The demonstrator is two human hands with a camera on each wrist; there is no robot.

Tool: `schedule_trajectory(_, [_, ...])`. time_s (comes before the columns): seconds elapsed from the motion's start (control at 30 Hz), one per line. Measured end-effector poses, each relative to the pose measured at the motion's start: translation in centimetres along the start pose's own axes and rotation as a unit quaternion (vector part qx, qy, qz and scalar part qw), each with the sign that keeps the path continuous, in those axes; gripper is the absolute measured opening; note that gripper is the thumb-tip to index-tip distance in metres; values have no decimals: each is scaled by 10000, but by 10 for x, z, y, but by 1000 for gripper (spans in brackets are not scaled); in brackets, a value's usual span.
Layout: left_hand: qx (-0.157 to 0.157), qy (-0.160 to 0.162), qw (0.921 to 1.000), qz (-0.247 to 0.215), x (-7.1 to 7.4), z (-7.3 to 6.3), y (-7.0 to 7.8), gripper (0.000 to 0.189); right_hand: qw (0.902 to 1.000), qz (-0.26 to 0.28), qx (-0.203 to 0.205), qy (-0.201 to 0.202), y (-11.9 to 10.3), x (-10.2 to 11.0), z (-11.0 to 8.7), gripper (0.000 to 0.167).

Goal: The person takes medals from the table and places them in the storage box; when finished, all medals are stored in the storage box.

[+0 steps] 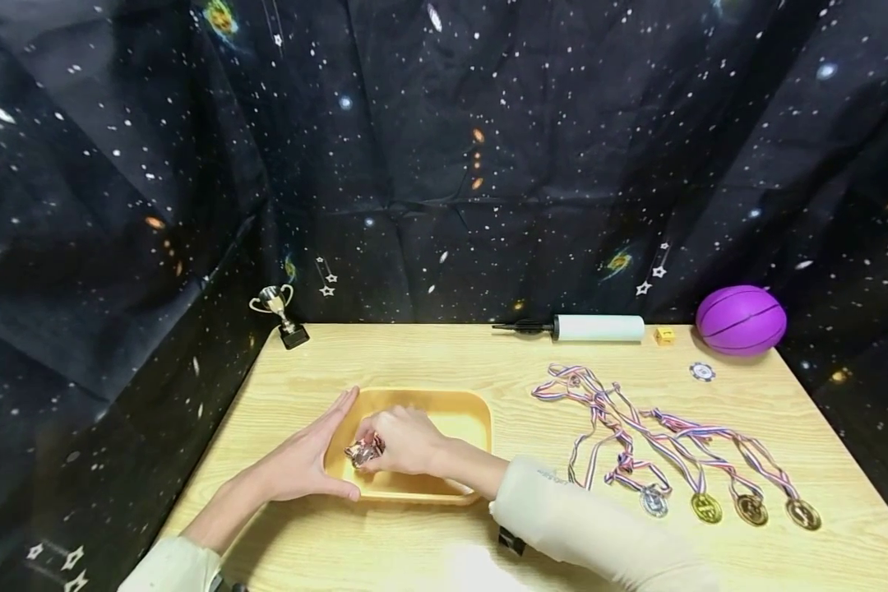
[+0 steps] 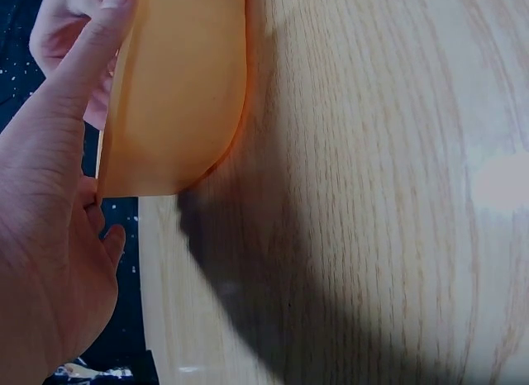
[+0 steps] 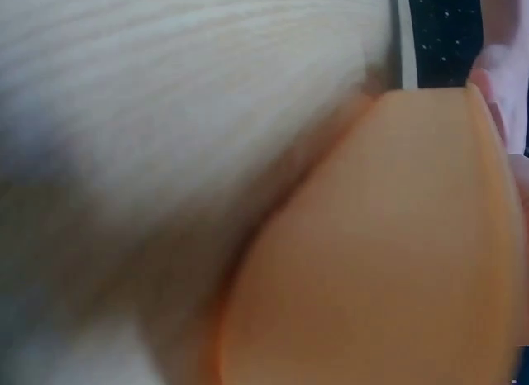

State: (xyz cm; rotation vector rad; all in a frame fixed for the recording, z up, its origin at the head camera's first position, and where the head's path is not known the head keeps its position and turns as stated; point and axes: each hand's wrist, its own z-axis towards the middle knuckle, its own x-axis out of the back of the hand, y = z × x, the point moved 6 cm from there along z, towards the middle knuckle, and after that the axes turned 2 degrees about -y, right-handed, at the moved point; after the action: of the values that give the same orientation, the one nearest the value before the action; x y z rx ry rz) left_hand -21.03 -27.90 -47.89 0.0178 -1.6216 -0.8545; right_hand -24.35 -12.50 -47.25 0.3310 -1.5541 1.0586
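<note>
Inside the orange plastic tray (image 1: 469,421) on the tabletop (image 1: 385,543), a shiny coppery item (image 1: 363,453), identity unclear, sits pinched by the right hand (image 1: 409,442). Left hand (image 1: 305,462), fingers straight and spread, touches the tray's left end. Advisable: steady tray lightly, pinch clear of walls.

Plain orange rectangular tray (image 1: 414,498); small shiny coppery object (image 1: 363,451); pale tan wood-grain tabletop (image 1: 414,359); black cloth backdrop (image 1: 429,107), white star print, orange flecks; purple round ball (image 1: 742,321), dark lines; cylindrical white pump (image 1: 599,328), black nozzle (image 1: 533,326); narrow fabric ribbons (image 1: 599,400), red-white-blue stripes; round medals (image 1: 706,508) silver, gold, bronze; cream sleeves (image 1: 585,518).
</note>
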Motion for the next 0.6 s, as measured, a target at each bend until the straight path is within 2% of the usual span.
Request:
schedule_trajectory(0.33, [-39,27,10000,-10,1,1,0,147,9998,-144,133,9,-3,-27,3,38])
schedule_trajectory(0.6, [28,4,10000,-26,0,1,1,147,9978,-471,420,218,-5,-32,2,37])
